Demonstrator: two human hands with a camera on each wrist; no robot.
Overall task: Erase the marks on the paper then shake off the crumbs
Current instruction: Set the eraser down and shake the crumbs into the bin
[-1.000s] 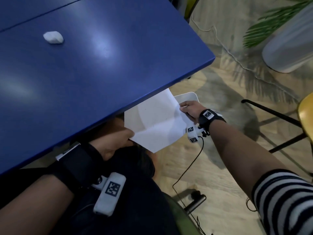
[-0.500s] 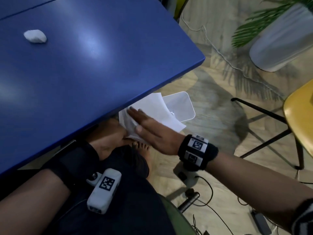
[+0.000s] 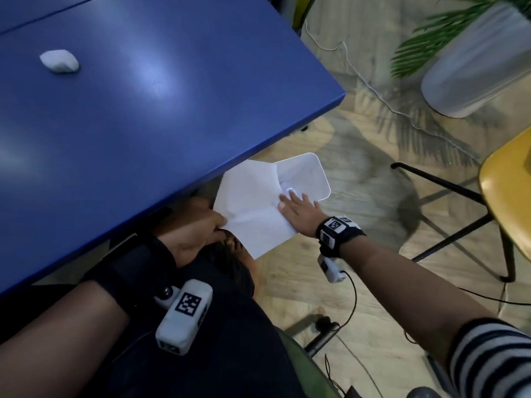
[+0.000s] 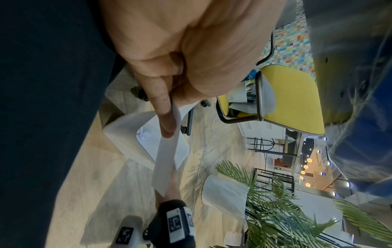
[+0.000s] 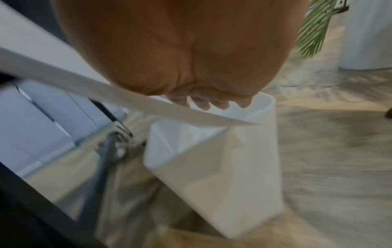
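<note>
The white creased paper (image 3: 253,208) is held below the table edge, tilted over an open white bin (image 3: 313,179) on the floor. My left hand (image 3: 218,225) pinches its near left corner between thumb and fingers; the left wrist view shows that hand (image 4: 167,124) on the paper (image 4: 165,164) seen edge-on. My right hand (image 3: 290,202) lies flat on the paper's right end with straight fingers, just over the bin mouth. In the blurred right wrist view, the fingertips (image 5: 201,102) touch the paper (image 5: 127,99) above the bin (image 5: 222,167). A white eraser (image 3: 59,61) lies on the blue table (image 3: 172,116).
A yellow chair (image 3: 505,191) with black legs stands to the right. A white planter (image 3: 474,61) with green fronds stands at the back right. Cables run across the wooden floor (image 3: 373,254). My dark-clothed lap is below the paper.
One second ago my right hand held the paper's right edge. It then lay flat near the left end, and has since slid right across the sheet to the bin side. My left hand keeps its pinch.
</note>
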